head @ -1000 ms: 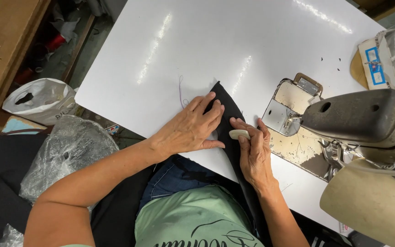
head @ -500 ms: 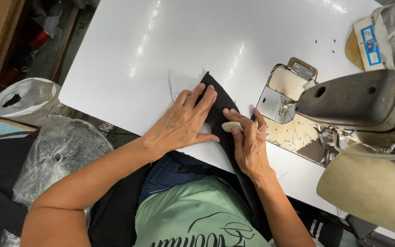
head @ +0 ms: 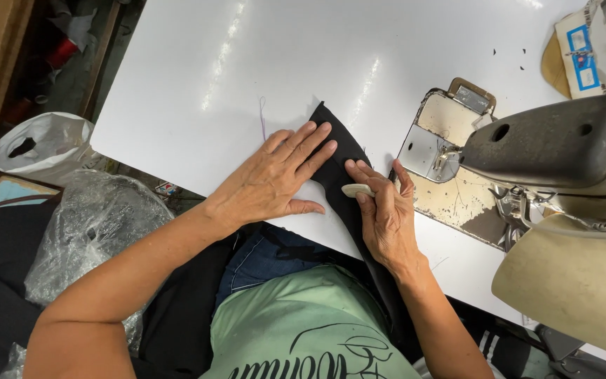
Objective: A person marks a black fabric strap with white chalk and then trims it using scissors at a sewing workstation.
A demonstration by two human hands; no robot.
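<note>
A narrow strip of black fabric [head: 336,151] lies on the white sewing table [head: 198,84] and runs off its front edge toward my lap. My left hand [head: 275,175] lies flat with fingers spread, pressing the left side of the fabric. My right hand [head: 386,214] pinches a small pale piece of tailor's chalk [head: 356,189] against the fabric's right edge. A loose purple thread [head: 261,116] lies just beyond my left fingertips.
A sewing machine [head: 548,151] with a worn metal bed plate [head: 443,161] stands at the right. A cream cone-shaped part [head: 569,288] sits near the lower right. Packets [head: 583,49] lie at the far right corner. Plastic bags [head: 43,144] sit on the floor at left.
Both hands stay on the black fabric in the same pose. The view has shifted slightly, so the table and machine appear a little lower and to the left.
</note>
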